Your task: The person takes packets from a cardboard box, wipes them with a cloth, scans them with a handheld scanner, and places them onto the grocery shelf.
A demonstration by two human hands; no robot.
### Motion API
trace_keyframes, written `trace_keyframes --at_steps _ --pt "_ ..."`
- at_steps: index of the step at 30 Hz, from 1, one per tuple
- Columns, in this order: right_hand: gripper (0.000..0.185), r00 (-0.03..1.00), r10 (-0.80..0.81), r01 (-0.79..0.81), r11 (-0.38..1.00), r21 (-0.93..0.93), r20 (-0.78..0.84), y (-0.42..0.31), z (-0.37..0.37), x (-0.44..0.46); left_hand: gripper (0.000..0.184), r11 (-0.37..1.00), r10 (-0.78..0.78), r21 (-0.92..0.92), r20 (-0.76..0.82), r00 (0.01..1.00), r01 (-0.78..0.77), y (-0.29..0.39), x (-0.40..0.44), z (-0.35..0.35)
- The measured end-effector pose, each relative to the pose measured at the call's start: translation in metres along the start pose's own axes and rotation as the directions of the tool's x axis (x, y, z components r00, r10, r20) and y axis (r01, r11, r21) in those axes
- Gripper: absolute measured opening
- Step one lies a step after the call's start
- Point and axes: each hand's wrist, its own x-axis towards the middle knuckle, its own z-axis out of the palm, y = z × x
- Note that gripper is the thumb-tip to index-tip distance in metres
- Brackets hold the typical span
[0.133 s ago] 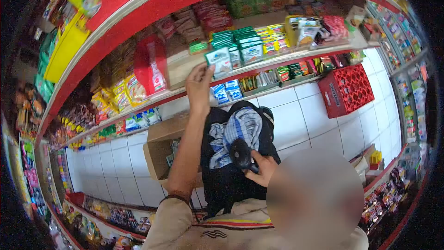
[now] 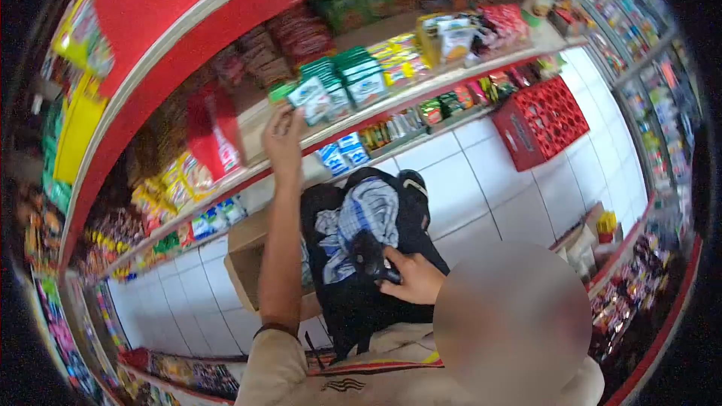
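Note:
My left hand [image 2: 283,135] is raised to the shelf, its fingers closed on the edge of a white-and-green sachet [image 2: 309,101]. That sachet is at the front of green sachets [image 2: 359,75] stacked in rows. Lower down, over my lap, my right hand [image 2: 411,277] grips the handle of a black handheld tool with a rounded head [image 2: 368,253]; its exact kind is not clear. Beneath the tool's head lies a blue-and-white checked cloth [image 2: 370,209], spread over my dark-clad legs.
Yellow packets [image 2: 402,59] and a red packet [image 2: 218,131] share the shelf [image 2: 361,120]. Blue-and-white packets [image 2: 344,153] stand on the level below. A red crate [image 2: 541,124] sits on the tiled floor, and an open cardboard box [image 2: 252,256] is beside my left arm.
The view has shifted, so shelf and hands appear further left. My left hand still holds the sachet, which now sits closer against the stack. My right hand keeps the black tool over the cloth.

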Motion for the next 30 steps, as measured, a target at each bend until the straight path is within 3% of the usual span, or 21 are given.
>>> trace_keyframes --at_steps 1,2,7,12,14,17,21,23,27,29,30 --pt "0.061 0.995 0.068 -0.066 0.997 -0.028 0.073 -0.001 -0.012 -0.007 0.02 0.999 0.038 0.011 -0.005 0.999 -0.037 -0.01 0.0 0.014" --pt "0.059 0.997 0.049 -0.046 0.998 -0.047 0.053 0.009 -0.021 -0.012 0.02 0.999 0.026 -0.038 0.013 1.0 -0.025 -0.018 0.002 0.031" --pt "0.061 0.998 0.026 -0.024 0.999 -0.036 0.053 0.01 -0.021 -0.008 0.024 0.993 0.058 0.096 0.068 0.996 -0.064 -0.031 0.013 0.031" --pt "0.065 0.995 0.053 -0.051 0.999 -0.018 0.083 0.017 -0.019 -0.007 0.023 0.99 0.101 0.095 0.025 0.995 -0.103 -0.028 0.022 0.028" --pt "0.045 1.0 0.014 -0.014 1.0 -0.003 -0.003 0.018 -0.016 -0.006 0.022 0.99 0.122 0.074 0.004 0.993 -0.122 -0.026 0.025 0.023" --pt "0.048 0.993 0.112 -0.111 0.993 -0.042 0.038 0.004 -0.022 -0.006 0.02 0.99 0.14 0.017 -0.029 0.99 -0.14 -0.026 0.03 0.016" --pt "0.051 0.996 0.086 -0.085 0.996 -0.036 0.022 0.004 -0.022 -0.003 0.02 0.987 0.161 0.007 -0.075 0.984 -0.161 -0.021 0.032 0.005" --pt "0.057 0.985 0.136 -0.132 0.99 -0.044 0.104 -0.001 -0.027 -0.001 0.019 0.985 0.17 0.028 -0.103 0.98 -0.168 -0.013 0.033 0.002" --pt "0.053 0.996 0.04 -0.035 0.998 -0.059 0.075 0.008 -0.023 0.001 0.02 0.979 0.2 0.008 -0.16 0.967 -0.202 -0.048 0.069 -0.023" --pt "0.051 0.971 0.205 -0.202 0.979 -0.039 0.121 -0.002 -0.026 0.003 0.023 0.902 0.226 0.39 -0.066 0.972 -0.183 -0.062 0.084 -0.032" --pt "0.051 0.968 0.207 -0.202 0.978 -0.051 0.14 -0.002 -0.024 0.003 0.023 0.905 0.22 0.391 -0.088 0.972 -0.169 -0.072 0.091 -0.033"
